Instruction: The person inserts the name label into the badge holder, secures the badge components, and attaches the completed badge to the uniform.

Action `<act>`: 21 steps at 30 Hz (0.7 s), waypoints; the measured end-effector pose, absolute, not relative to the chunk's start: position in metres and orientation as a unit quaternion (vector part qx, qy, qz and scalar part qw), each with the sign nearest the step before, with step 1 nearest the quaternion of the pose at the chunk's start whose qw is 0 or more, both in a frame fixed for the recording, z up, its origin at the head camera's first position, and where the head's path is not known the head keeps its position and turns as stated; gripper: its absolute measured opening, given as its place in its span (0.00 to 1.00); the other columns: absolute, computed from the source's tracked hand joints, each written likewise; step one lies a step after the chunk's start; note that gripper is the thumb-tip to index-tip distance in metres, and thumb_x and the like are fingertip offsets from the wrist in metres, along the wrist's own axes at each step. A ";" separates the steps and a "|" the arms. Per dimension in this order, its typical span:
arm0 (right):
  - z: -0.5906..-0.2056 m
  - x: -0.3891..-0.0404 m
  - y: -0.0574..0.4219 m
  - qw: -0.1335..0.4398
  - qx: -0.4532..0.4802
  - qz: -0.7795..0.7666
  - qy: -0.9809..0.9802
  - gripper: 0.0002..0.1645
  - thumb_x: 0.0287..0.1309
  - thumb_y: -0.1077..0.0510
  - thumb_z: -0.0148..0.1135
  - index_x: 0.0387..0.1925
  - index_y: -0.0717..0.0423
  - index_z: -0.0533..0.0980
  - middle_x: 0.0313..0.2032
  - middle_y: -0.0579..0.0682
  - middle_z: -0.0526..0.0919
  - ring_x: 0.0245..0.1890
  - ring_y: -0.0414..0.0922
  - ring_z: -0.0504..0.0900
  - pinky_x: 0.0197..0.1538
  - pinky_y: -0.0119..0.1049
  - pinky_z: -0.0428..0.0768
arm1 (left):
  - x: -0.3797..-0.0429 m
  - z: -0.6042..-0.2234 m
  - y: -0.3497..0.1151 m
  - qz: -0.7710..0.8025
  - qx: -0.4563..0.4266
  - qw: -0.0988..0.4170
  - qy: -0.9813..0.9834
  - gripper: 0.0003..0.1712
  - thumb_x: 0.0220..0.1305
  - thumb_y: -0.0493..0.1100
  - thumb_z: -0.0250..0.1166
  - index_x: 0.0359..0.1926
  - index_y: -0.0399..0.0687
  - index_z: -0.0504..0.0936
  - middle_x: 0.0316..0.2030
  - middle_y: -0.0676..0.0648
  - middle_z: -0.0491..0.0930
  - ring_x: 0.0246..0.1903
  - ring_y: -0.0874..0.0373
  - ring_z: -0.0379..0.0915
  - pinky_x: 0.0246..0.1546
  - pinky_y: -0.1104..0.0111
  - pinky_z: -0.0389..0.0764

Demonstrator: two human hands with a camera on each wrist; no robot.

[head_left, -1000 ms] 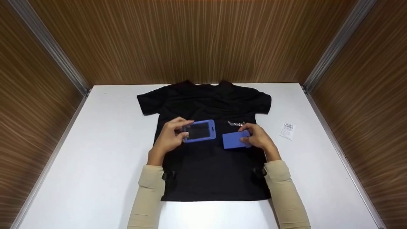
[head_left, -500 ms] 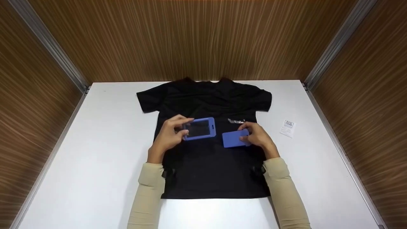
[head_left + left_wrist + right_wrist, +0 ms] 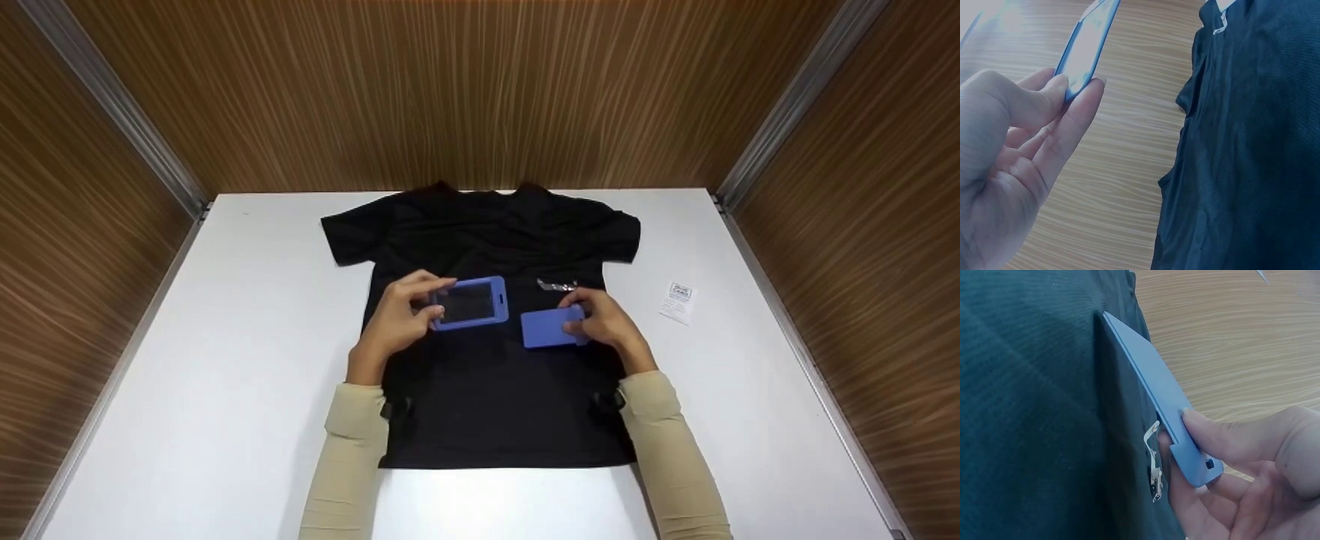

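My left hand (image 3: 401,319) pinches one end of a blue frame with a clear window (image 3: 466,303), a badge holder's front, above the black T-shirt (image 3: 502,405). In the left wrist view the frame (image 3: 1085,50) is seen nearly edge-on between thumb and fingers. A flat blue badge holder back (image 3: 544,328) is held between thumb and fingers of my right hand (image 3: 609,326). The right wrist view shows a small slot in the held end of this blue piece (image 3: 1157,382). Behind that hand a small metal strap clip (image 3: 555,286) lies on the shirt.
A white printed card (image 3: 679,303) lies on the white table (image 3: 750,420) to the right of the shirt. Wood-grain panels (image 3: 465,97) stand at the back and both sides.
The right hand has shifted the flat blue piece very slightly left. Between the first and second frames the whole scene rises a little in view. The left hand's hold is the same.
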State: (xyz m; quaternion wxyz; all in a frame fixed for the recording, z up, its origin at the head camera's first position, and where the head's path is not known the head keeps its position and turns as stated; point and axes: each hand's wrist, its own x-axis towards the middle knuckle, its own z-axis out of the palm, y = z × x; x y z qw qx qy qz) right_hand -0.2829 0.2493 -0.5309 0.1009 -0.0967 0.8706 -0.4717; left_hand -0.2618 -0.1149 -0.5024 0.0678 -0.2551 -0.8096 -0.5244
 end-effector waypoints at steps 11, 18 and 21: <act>-0.534 -0.283 0.246 0.088 -0.052 -0.411 0.906 0.20 0.50 0.67 0.75 0.47 0.62 0.83 0.32 0.58 0.84 0.32 0.48 0.79 0.33 0.34 0.79 | -0.262 -0.500 -0.115 -0.505 -0.259 0.075 -0.820 0.28 0.61 0.21 0.64 0.59 0.45 0.86 0.48 0.39 0.83 0.29 0.54 0.80 0.27 0.72 0.82; -0.533 -0.283 0.245 0.063 -0.037 -0.364 0.929 0.19 0.49 0.64 0.76 0.46 0.59 0.85 0.36 0.62 0.85 0.36 0.53 0.79 0.42 0.42 0.76 | -0.262 -0.500 -0.115 -0.506 -0.262 0.081 -0.818 0.28 0.60 0.21 0.65 0.59 0.45 0.86 0.48 0.39 0.83 0.30 0.54 0.80 0.27 0.72 0.82; -0.534 -0.282 0.243 0.048 -0.037 -0.355 0.933 0.18 0.49 0.64 0.76 0.45 0.59 0.86 0.38 0.64 0.86 0.38 0.56 0.81 0.44 0.47 0.77 | -0.262 -0.501 -0.115 -0.505 -0.260 0.082 -0.819 0.29 0.60 0.21 0.65 0.59 0.47 0.86 0.47 0.41 0.84 0.32 0.54 0.80 0.28 0.73 0.81</act>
